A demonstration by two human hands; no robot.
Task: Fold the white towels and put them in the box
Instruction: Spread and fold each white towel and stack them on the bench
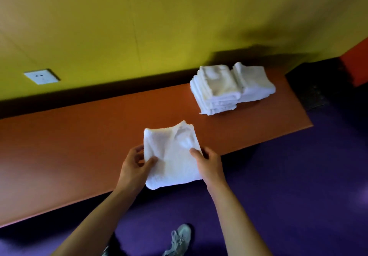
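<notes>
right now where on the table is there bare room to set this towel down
The widest bare patch of the table runs left of the left hand, back to the wall. A smaller strip lies between the held towel and the folded stack. The far right end is crowded by that stack.

Both bare forearms reach forward and slightly inward, the left hand (133, 165) pinching with its thumb on top and fingers (137, 152) curled beneath, the right hand (209, 163) gripping likewise with its thumb pressed down and knuckles turned outward.
</notes>
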